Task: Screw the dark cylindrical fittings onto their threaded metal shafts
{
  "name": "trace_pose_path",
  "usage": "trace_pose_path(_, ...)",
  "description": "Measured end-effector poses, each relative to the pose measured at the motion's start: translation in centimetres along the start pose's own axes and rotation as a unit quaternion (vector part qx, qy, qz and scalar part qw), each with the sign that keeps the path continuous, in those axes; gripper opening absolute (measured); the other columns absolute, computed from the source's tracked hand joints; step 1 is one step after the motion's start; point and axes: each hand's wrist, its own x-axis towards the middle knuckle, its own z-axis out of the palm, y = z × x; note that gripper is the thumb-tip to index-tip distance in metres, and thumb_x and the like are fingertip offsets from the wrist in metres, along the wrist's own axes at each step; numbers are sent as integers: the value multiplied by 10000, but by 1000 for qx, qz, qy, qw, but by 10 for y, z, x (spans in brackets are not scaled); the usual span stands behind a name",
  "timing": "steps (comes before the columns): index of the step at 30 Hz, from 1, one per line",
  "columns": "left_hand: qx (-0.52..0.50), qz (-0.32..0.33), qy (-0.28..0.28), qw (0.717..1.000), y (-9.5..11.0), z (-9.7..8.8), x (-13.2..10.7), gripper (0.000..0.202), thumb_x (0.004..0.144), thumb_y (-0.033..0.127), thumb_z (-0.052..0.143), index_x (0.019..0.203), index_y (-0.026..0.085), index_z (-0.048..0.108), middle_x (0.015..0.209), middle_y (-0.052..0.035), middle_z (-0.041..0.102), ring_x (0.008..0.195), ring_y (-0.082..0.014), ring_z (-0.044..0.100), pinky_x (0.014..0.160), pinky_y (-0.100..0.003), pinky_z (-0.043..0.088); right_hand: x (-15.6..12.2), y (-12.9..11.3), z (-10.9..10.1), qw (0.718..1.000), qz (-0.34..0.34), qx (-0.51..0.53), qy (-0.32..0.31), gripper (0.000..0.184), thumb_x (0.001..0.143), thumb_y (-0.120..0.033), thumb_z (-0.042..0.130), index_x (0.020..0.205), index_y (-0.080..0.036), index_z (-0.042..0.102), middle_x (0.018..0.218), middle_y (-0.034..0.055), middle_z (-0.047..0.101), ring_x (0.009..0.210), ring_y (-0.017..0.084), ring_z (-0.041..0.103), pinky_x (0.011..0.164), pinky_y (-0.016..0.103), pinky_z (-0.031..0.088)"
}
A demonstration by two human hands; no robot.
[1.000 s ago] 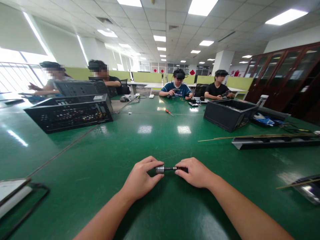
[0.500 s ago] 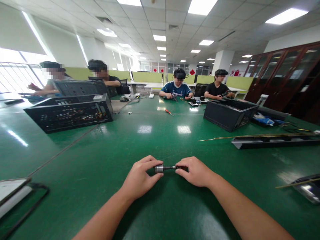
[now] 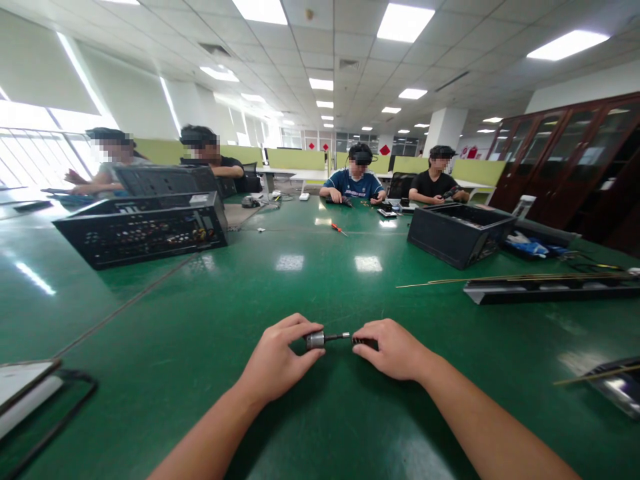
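Observation:
Thumb and fingers of my left hand [image 3: 283, 347] grip a small silver cylinder with a thin dark shaft [image 3: 316, 341], like a small motor. Its shaft points right and ends in a shiny metal tip. In my right hand [image 3: 393, 347] is a small dark ridged part [image 3: 365, 342], pinched between thumb and fingers and mostly covered by them. A narrow gap separates the shaft tip from the dark part. Both hands are just over the green tabletop [image 3: 320, 427], near its front.
Open black computer cases stand left [image 3: 145, 230] and right [image 3: 455, 237]. A red screwdriver [image 3: 339, 229] lies mid-table. At right are a black metal channel [image 3: 545, 291] and thin brass-coloured rods [image 3: 430, 283]. A white-topped item [image 3: 25, 387] lies at left. Several people sit across the table.
The shaft tip and the dark part, which met half a second ago, are now slightly apart. My left hand has shifted a little left. The view has tilted slightly upward.

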Motion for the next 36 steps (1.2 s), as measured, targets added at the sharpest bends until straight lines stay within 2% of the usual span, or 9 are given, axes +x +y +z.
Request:
trace_pose_path(9, 35, -9, 4, 999, -4, -9, 3, 227, 805, 312, 691, 1019, 236, 695, 960, -34, 692, 895, -202, 650, 832, -308, 502, 1, 5, -3, 999, 34, -17, -3, 227, 923, -335, 541, 965, -222, 734, 893, 25, 731, 824, 175, 645, 754, 277, 434)
trace_pose_path(13, 66, -80, -14, 994, -14, -13, 7, 306, 861, 438, 601, 1078, 223, 612, 985, -48, 696, 894, -229, 660, 817, -338, 507, 3, 9, -2, 998, 58, -8, 5, 247, 922, -339, 530, 994, -224, 738, 952, 34, 739, 875, 185, 654, 788, 280, 449)
trace_pose_path(17, 91, -148, 18, 985, -32, -26, 5, 445, 925, 485, 435, 1249, 184, 484, 1015, -84, 701, 895, -254, 682, 796, -352, 528, 4, 10, 0, 998, 62, 1, 10, 264, 921, -341, 526, 1022, -220, 738, 985, 42, 741, 893, 188, 657, 796, 278, 457)
trace_pose_path(21, 117, -171, 54, 977, -53, -60, -20, 478, 921, 508, 393, 1271, 199, 494, 1060, -83, 727, 991, -285, 691, 838, -372, 552, 5, 7, 1, 999, 41, -5, 4, 257, 918, -346, 528, 995, -228, 743, 925, 32, 742, 828, 180, 655, 736, 276, 450)
trace_pose_path(24, 131, -208, 72, 967, -67, -86, -55, 346, 906, 503, 433, 1141, 274, 543, 1084, 13, 730, 987, -265, 701, 875, -417, 566, 6, 5, 2, 999, 30, -8, 12, 256, 914, -354, 537, 993, -231, 747, 915, 33, 740, 820, 183, 650, 726, 280, 445)
trace_pose_path(27, 133, -205, 84, 966, -77, -98, -90, 260, 881, 487, 494, 1104, 355, 527, 1139, 127, 703, 1039, -239, 688, 954, -491, 538, 6, 4, 3, 1000, 24, 1, 11, 255, 902, -360, 557, 1007, -231, 750, 908, 33, 741, 808, 180, 646, 721, 279, 442)
trace_pose_path(30, 135, -201, 78, 967, -84, -100, -111, 249, 873, 473, 514, 1116, 432, 547, 1157, 187, 685, 1101, -239, 665, 994, -544, 505, 5, 4, 5, 1000, 17, 11, 15, 263, 896, -365, 566, 1026, -227, 749, 911, 32, 741, 811, 177, 645, 727, 277, 443)
trace_pose_path(33, 136, -212, 70, 965, -87, -102, -118, 295, 853, 500, 536, 1130, 403, 565, 1152, 131, 704, 1087, -277, 671, 981, -573, 508, 5, 4, 6, 1000, 16, 17, 18, 270, 897, -372, 568, 1030, -222, 749, 919, 37, 742, 827, 180, 647, 742, 280, 447)
trace_pose_path(36, 161, -212, 89, 960, -81, -107, -119, 516, 784, 558, 626, 1235, 331, 517, 1202, 16, 687, 1095, -327, 656, 967, -582, 513, 5, 3, 5, 999, 22, 22, 18, 271, 897, -374, 572, 1030, -218, 750, 916, 43, 743, 827, 185, 648, 743, 286, 450)
